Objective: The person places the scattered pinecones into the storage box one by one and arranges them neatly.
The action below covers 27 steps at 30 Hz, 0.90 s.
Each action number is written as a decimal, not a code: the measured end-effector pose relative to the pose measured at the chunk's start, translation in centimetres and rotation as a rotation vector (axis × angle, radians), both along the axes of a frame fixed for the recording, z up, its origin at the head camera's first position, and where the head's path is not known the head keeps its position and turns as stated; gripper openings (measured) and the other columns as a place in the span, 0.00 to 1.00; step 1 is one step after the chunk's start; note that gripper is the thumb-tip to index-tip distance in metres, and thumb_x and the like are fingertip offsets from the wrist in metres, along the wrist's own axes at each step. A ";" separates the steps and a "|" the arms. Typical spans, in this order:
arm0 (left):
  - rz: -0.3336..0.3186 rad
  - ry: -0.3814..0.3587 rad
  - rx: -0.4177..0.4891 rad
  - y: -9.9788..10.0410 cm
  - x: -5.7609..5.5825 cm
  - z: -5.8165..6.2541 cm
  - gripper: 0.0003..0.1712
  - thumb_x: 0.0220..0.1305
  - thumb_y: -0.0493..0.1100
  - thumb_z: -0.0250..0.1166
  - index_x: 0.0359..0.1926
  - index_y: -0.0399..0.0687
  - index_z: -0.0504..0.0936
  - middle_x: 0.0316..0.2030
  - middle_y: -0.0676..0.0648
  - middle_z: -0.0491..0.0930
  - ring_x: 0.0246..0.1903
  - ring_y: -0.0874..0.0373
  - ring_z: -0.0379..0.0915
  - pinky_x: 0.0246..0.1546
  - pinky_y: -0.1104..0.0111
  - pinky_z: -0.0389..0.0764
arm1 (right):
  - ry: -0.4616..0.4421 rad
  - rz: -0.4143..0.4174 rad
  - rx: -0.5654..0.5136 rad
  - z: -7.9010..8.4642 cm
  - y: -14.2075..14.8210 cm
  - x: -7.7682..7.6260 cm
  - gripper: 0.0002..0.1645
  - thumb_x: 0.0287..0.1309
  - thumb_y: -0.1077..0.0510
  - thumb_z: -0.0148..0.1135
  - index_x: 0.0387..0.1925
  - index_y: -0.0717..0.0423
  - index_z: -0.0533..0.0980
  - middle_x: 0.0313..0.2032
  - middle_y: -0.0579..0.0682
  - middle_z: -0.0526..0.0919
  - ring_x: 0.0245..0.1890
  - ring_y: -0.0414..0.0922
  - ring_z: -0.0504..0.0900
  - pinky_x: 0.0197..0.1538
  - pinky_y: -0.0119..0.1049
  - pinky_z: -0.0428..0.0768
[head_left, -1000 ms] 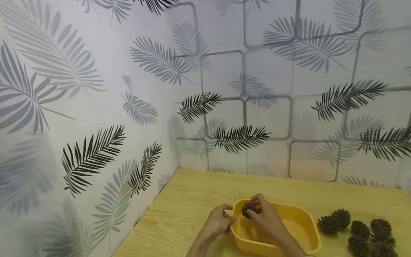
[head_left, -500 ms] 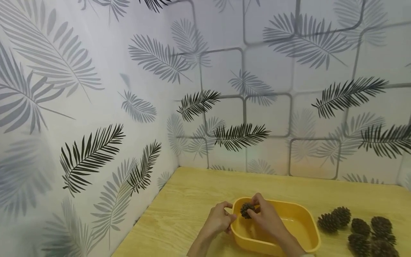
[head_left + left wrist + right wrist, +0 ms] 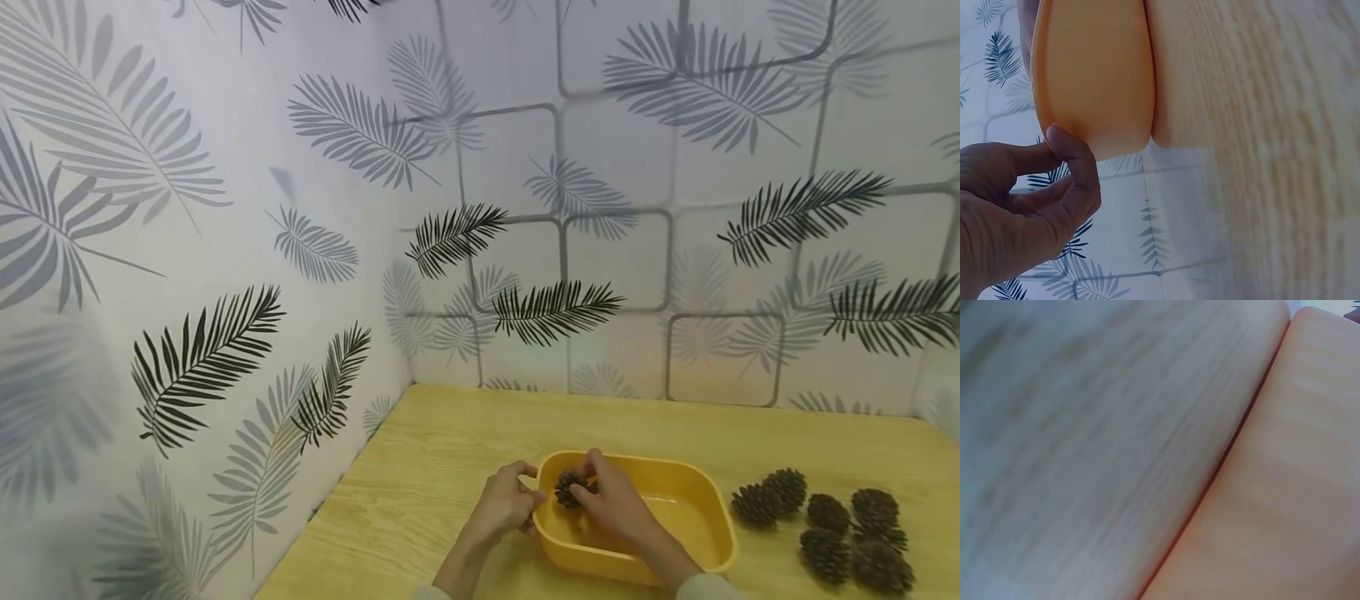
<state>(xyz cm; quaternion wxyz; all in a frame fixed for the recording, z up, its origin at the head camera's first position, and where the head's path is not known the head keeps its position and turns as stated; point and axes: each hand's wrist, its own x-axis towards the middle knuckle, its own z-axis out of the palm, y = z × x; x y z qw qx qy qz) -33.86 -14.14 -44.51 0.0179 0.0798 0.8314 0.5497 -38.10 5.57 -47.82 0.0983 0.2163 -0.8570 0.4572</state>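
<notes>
Head view: a pine cone (image 3: 568,489) is pinched by the right hand (image 3: 619,507) at ten o'clock within the yellow tub (image 3: 681,518), whose nine-o'clock rim is gripped by the left hand (image 3: 501,503). Lightness, stiffness and brittle scales are presumed; gentle gripping around the widest part is advised.

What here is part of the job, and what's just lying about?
Part of the job:
pine cone, pinched by the right hand within the tub's rim
yellow tub, rim held by the left hand

Just lying about:
loose pine cones beside the tub, untouched, though possibly meant for the job too
</notes>
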 end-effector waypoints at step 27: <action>-0.004 -0.002 0.005 0.0 0.1 0.1 0.23 0.68 0.29 0.65 0.62 0.28 0.74 0.28 0.39 0.82 0.14 0.64 0.71 0.19 0.70 0.86 | 0.002 0.050 0.033 -0.4 0.0 -0.1 0.15 0.62 0.70 0.70 0.38 0.58 0.70 0.41 0.52 0.82 0.45 0.52 0.84 0.44 0.44 0.88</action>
